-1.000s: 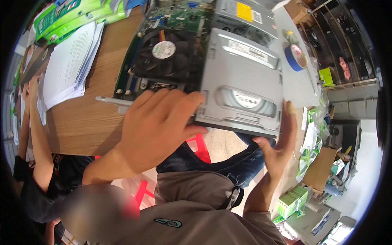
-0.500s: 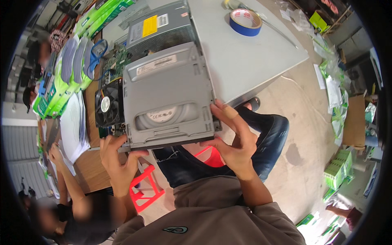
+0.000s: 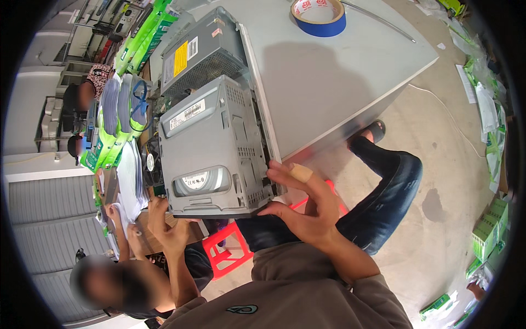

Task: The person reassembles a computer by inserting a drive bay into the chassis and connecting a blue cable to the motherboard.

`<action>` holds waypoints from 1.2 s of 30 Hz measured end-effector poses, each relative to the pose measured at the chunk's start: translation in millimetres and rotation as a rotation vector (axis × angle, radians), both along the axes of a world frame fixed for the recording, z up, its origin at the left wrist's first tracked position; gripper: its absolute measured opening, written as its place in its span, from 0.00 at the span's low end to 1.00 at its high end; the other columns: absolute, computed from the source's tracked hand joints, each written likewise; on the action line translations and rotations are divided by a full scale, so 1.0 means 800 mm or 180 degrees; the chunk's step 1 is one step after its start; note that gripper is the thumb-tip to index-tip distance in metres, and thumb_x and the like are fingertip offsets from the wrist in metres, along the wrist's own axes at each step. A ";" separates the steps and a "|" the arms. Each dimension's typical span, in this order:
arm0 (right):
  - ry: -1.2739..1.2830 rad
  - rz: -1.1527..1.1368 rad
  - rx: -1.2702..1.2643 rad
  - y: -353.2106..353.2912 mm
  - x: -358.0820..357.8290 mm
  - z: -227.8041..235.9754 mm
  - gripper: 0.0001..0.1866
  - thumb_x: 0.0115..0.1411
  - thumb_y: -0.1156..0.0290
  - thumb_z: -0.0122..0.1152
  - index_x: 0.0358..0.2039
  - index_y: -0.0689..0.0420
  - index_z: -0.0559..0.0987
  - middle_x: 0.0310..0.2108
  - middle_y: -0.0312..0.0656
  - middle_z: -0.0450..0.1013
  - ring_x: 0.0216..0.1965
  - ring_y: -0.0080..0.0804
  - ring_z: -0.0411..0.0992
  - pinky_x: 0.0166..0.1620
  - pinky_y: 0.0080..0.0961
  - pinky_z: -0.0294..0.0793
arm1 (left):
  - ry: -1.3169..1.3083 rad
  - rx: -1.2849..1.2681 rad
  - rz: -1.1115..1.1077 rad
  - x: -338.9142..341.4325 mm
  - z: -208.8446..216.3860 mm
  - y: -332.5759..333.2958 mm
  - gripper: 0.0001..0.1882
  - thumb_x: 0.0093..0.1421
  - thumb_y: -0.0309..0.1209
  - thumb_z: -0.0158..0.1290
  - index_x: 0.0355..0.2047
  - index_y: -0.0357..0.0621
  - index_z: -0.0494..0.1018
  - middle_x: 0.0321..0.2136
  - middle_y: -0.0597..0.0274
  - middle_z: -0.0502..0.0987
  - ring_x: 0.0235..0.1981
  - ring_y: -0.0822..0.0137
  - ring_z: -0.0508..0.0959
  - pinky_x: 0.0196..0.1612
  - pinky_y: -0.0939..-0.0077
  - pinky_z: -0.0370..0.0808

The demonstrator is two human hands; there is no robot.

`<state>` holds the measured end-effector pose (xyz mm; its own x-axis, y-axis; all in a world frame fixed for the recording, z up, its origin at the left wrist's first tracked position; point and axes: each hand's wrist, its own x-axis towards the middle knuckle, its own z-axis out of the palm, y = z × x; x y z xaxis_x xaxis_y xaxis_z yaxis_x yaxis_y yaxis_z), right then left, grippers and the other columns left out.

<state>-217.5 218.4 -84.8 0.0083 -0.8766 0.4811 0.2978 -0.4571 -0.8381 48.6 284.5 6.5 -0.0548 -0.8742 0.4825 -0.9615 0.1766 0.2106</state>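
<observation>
A grey metal optical drive (image 3: pixel 211 145), with a white label and a dark front edge, sits in an opened desktop computer case (image 3: pixel 253 82). In this moment its right side face shows, so it appears tilted. My left hand (image 3: pixel 171 226) grips the drive's near left corner, the fingertips partly hidden by it. At the near right corner my right hand (image 3: pixel 309 211) is closed, thumb under the front edge and fingers against the side; one finger has a bandage. Beyond the drive lies a power supply (image 3: pixel 205 52) with a yellow label. A black fan (image 3: pixel 152 163) is left of the drive.
A roll of blue tape (image 3: pixel 319 24) and a metal rod (image 3: pixel 381 21) lie on the grey table (image 3: pixel 334 82). Paper stacks (image 3: pixel 129 172) and green packs stand left. A co-worker (image 3: pixel 118 285) sits at lower left. A red stool (image 3: pixel 227 249) is below.
The view has shifted, and the drive now shows its right side, which was barely visible before. Both my hands stay on its near corners.
</observation>
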 end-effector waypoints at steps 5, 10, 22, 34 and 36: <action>-0.0386 -0.0017 0.0040 0.002 0.009 -0.013 0.43 0.40 0.83 0.78 0.57 0.68 0.65 0.47 0.63 0.75 0.53 0.51 0.74 0.53 0.36 0.76 | 0.0452 -0.0217 0.0115 0.015 -0.015 0.010 0.24 0.42 0.33 0.69 0.37 0.34 0.73 0.27 0.57 0.72 0.31 0.60 0.69 0.39 0.70 0.65; -0.0281 0.0051 0.0013 0.000 0.005 -0.016 0.42 0.39 0.84 0.78 0.55 0.70 0.66 0.46 0.63 0.75 0.53 0.51 0.74 0.53 0.35 0.77 | 0.0229 0.0060 0.0246 0.000 -0.003 0.003 0.23 0.43 0.33 0.68 0.36 0.36 0.73 0.27 0.58 0.72 0.32 0.61 0.69 0.39 0.69 0.64; -0.0343 0.0203 0.0303 -0.001 0.004 -0.012 0.34 0.37 0.82 0.80 0.47 0.72 0.76 0.49 0.56 0.75 0.53 0.43 0.74 0.56 0.32 0.73 | 0.1060 -0.0324 0.0541 0.032 -0.032 0.028 0.22 0.54 0.27 0.64 0.46 0.34 0.70 0.40 0.60 0.75 0.42 0.70 0.74 0.49 0.76 0.70; -0.0258 0.0030 0.0077 -0.003 0.010 -0.012 0.32 0.38 0.79 0.80 0.46 0.70 0.76 0.46 0.56 0.76 0.51 0.46 0.75 0.52 0.34 0.75 | 0.0240 0.0233 0.0401 0.017 -0.002 0.014 0.23 0.41 0.34 0.71 0.34 0.38 0.74 0.30 0.56 0.77 0.34 0.55 0.75 0.46 0.65 0.68; -0.0324 -0.0169 0.0134 -0.001 0.012 -0.009 0.32 0.39 0.79 0.79 0.47 0.68 0.76 0.46 0.56 0.77 0.51 0.45 0.76 0.52 0.34 0.75 | -0.0044 0.0287 0.0118 0.008 0.007 -0.001 0.28 0.36 0.39 0.73 0.34 0.38 0.74 0.27 0.57 0.74 0.28 0.56 0.72 0.36 0.66 0.65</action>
<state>-208.1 217.6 -92.0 -0.0857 -0.8939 0.4399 0.3586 -0.4396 -0.8235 55.3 283.4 12.5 -0.0279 -0.9155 0.4013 -0.9699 0.1219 0.2106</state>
